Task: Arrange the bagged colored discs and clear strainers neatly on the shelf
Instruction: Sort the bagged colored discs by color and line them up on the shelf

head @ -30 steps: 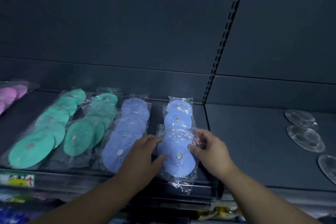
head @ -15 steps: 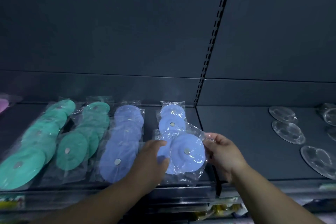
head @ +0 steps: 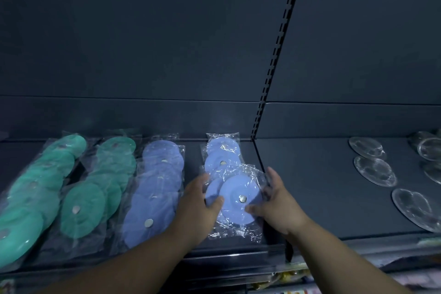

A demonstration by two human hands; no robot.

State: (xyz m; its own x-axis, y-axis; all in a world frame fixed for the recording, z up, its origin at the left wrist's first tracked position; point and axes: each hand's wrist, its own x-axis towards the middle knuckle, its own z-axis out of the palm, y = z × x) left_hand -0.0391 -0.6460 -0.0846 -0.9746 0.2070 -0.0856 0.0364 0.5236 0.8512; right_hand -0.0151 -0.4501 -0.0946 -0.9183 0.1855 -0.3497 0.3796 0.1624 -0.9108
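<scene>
Left hand (head: 196, 207), right hand (head: 278, 203): both gripping bagged blue disc (head: 232, 211). Thumbs pressing on bag face, fingers curling round its left and right edges.
Bag sitting at front of shelf (head: 310, 186), overlapping short blue row (head: 223, 150) behind it, just left of slotted upright (head: 274, 79). Cannot tell whether lying flat or lifted.
Full blue row (head: 155, 188), inner green row (head: 100, 186), outer green row (head: 35, 198) lying further left.
Clear strainers (head: 374, 170) lying on right section, well apart from hands.
</scene>
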